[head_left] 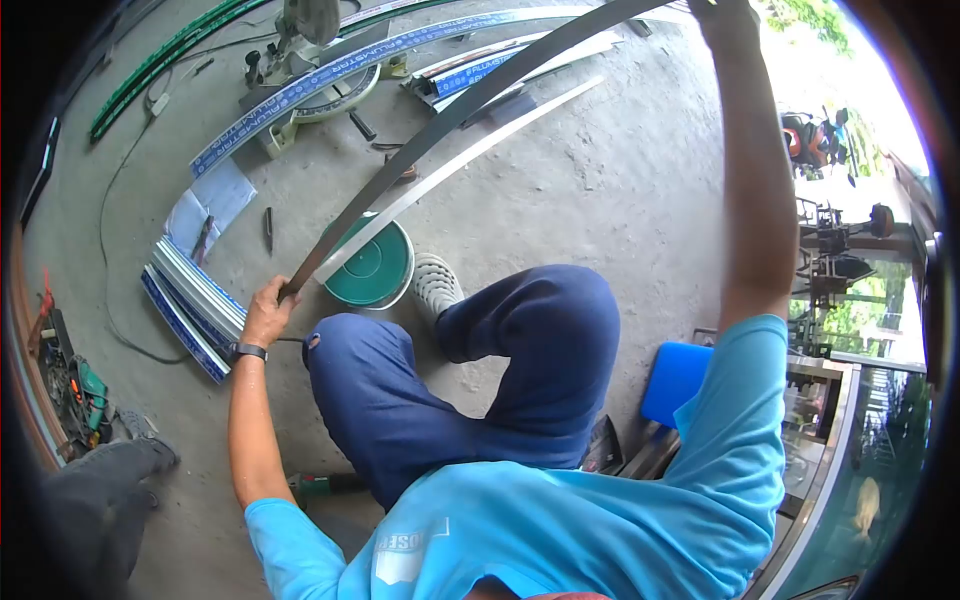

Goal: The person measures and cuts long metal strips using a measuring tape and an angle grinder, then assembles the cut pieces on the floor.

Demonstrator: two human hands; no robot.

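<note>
Grey strip (470,107), long and slanting above the concrete floor (620,200), passing a green lid (372,268), lower end pinched by the fingers of the left hand (267,318), upper end near the right hand (722,18), whose fingers are cut off, state impossible to tell.

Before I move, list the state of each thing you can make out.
Left hand: closed on the metal strip, near end
Right hand: outstretched, partly out of frame
Metal strip: unwrapped, in hand
Bucket: lid on
Cord: uncoiled, lying loose
Trousers: holed at left knee
Watch: strapped on
</note>
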